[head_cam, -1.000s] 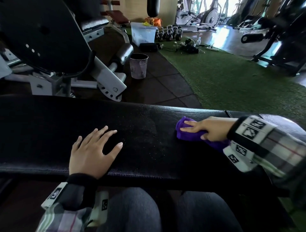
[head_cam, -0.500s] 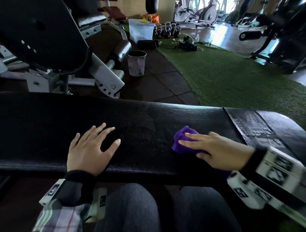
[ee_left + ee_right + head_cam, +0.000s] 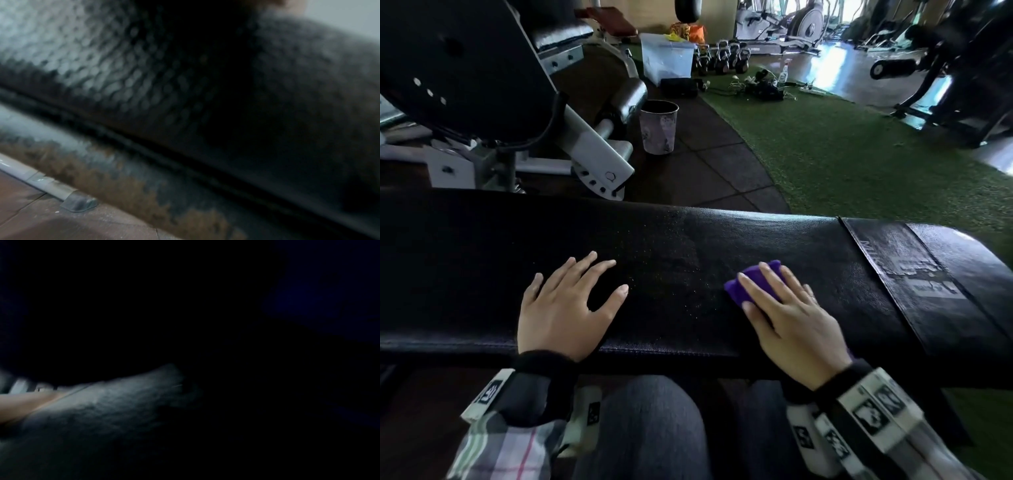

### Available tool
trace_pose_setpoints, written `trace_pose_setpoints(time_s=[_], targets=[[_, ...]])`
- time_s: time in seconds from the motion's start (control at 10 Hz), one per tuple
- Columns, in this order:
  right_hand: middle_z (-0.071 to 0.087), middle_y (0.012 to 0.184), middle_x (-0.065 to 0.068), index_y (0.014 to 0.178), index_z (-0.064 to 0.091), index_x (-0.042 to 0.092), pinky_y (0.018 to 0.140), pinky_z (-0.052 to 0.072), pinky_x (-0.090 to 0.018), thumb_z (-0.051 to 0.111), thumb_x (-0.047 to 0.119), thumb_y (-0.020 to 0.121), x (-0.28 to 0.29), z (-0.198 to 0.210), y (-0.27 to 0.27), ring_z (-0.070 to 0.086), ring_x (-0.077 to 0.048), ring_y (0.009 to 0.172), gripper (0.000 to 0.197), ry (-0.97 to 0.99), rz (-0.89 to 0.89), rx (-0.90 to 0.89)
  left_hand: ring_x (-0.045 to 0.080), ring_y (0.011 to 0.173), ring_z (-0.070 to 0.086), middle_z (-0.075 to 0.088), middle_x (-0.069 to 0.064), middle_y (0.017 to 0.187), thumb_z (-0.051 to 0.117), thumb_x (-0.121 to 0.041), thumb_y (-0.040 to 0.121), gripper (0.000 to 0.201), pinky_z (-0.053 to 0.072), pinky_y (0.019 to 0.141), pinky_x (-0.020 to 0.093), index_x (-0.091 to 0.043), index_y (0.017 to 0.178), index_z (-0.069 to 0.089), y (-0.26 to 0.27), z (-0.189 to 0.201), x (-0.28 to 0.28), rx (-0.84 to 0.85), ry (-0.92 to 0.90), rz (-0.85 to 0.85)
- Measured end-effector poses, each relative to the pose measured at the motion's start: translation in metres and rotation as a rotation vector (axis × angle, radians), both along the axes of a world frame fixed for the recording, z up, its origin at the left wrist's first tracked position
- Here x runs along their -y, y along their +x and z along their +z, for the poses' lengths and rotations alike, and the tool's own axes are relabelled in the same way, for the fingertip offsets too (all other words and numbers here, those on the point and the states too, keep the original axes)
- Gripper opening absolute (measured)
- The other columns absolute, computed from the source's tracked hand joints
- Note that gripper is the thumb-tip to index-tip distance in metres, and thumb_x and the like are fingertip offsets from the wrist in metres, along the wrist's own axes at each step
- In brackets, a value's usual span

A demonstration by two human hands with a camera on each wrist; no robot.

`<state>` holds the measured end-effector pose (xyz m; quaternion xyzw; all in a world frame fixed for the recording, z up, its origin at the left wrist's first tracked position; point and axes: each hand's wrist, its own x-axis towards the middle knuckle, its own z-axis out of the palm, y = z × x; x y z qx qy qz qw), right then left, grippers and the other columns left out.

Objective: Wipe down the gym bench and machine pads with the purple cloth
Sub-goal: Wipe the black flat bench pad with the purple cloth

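A long black padded gym bench (image 3: 688, 260) runs across the head view in front of my knees. My right hand (image 3: 787, 308) lies flat on the purple cloth (image 3: 755, 281) and presses it onto the pad right of centre, fingers straight; most of the cloth is hidden under the palm. My left hand (image 3: 571, 301) rests flat on the pad to the left, fingers spread, holding nothing. The left wrist view shows only blurred textured bench padding (image 3: 123, 81) up close. The right wrist view is almost black.
Behind the bench stands a weight machine with a white frame (image 3: 592, 150) and dark pads. A paper cup (image 3: 658, 126) stands on the dark floor tiles. Green turf (image 3: 859, 164) spreads to the right, with a plastic box (image 3: 666, 58), kettlebells (image 3: 722, 58) and more machines far back.
My right hand has drawn the purple cloth along the pad from the far right toward me and the middle, turning so the fingers point away. The left hand has stayed put.
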<state>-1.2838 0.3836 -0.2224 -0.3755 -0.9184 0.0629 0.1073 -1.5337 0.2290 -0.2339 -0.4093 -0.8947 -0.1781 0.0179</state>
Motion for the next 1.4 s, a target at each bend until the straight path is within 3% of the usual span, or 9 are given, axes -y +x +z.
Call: trace_pose_setpoints(time_s=[0.1,0.3,0.5,0.7,0.8,1.0,1.2,1.3,1.4], targets=[[0.04,0.146,0.006,0.135,0.044,0.042,0.108,0.034,-0.044,0.028,0.05,0.092,0.015,0.003,-0.023,0.034,-0.022,0.137,0.047,0.021,0.109,-0.027,0.001,0.145,0.013,0.027,-0.023,0.153,0.017,-0.077,0.079,0.069,0.004,0.12,0.037,-0.049,0.139,0.037,0.0,-0.001,0.0,-0.003,0.001,0.001],[0.038,0.146,0.014,0.136,0.042,0.043,0.11,0.035,-0.035,0.039,0.044,0.097,0.03,-0.007,0.017,0.032,-0.011,0.138,0.04,0.085,0.39,-0.082,0.0,0.145,0.012,0.025,-0.024,0.153,0.017,-0.077,0.079,0.069,0.002,0.119,0.035,-0.05,0.139,0.037,0.001,-0.001,0.001,0.003,0.006,0.005],[0.042,0.144,0.014,0.134,0.045,0.043,0.106,0.038,-0.039,0.036,0.046,0.095,0.001,-0.01,0.047,0.034,-0.013,0.137,0.04,0.099,0.221,-0.134,0.0,0.145,0.011,0.024,-0.024,0.154,0.017,-0.077,0.079,0.069,0.002,0.12,0.035,-0.049,0.14,0.036,0.0,-0.002,0.0,0.004,-0.003,0.0],[0.049,0.14,0.004,0.129,0.053,0.038,0.103,0.041,-0.048,0.035,0.043,0.091,0.004,-0.005,-0.007,0.043,-0.027,0.132,0.043,0.095,0.085,-0.1,-0.001,0.145,0.011,0.024,-0.025,0.154,0.017,-0.076,0.079,0.068,0.001,0.12,0.035,-0.05,0.139,0.035,0.001,0.0,0.0,0.003,-0.001,0.006],[0.05,0.139,0.005,0.13,0.053,0.038,0.104,0.04,-0.044,0.038,0.042,0.092,0.024,-0.008,-0.018,0.044,-0.025,0.131,0.041,0.129,0.183,-0.123,-0.001,0.145,0.012,0.024,-0.025,0.154,0.016,-0.077,0.079,0.069,0.002,0.12,0.035,-0.051,0.139,0.035,0.002,0.0,0.001,0.004,-0.005,0.005],[0.039,0.146,0.012,0.135,0.045,0.041,0.109,0.035,-0.037,0.039,0.042,0.094,0.026,-0.013,0.026,0.033,-0.015,0.138,0.041,0.173,0.467,-0.13,-0.002,0.145,0.009,0.022,-0.026,0.154,0.018,-0.079,0.083,0.066,0.001,0.121,0.035,-0.052,0.141,0.032,0.002,0.002,0.001,0.013,-0.042,0.007],[0.045,0.142,0.01,0.132,0.052,0.036,0.101,0.042,-0.039,0.039,0.042,0.092,-0.007,-0.019,0.046,0.038,-0.017,0.135,0.042,0.167,0.347,-0.212,-0.006,0.144,0.004,0.015,-0.031,0.154,0.01,-0.078,0.079,0.068,0.0,0.12,0.033,-0.056,0.141,0.025,0.005,0.003,-0.002,0.006,-0.084,0.041],[0.051,0.138,0.004,0.128,0.058,0.031,0.1,0.045,-0.043,0.036,0.039,0.092,-0.003,-0.018,0.025,0.044,-0.024,0.131,0.043,0.162,0.238,-0.243,-0.008,0.143,0.0,0.01,-0.032,0.154,0.009,-0.077,0.078,0.069,-0.001,0.119,0.033,-0.056,0.143,0.019,0.005,0.005,-0.006,-0.007,-0.135,0.054],[0.051,0.138,0.001,0.127,0.058,0.028,0.101,0.043,-0.046,0.035,0.037,0.092,0.011,-0.015,0.002,0.045,-0.027,0.13,0.043,0.146,0.264,-0.237,-0.009,0.143,-0.003,0.007,-0.032,0.155,0.007,-0.078,0.077,0.072,-0.002,0.119,0.034,-0.056,0.144,0.018,0.005,0.007,-0.008,0.004,-0.17,0.059]])
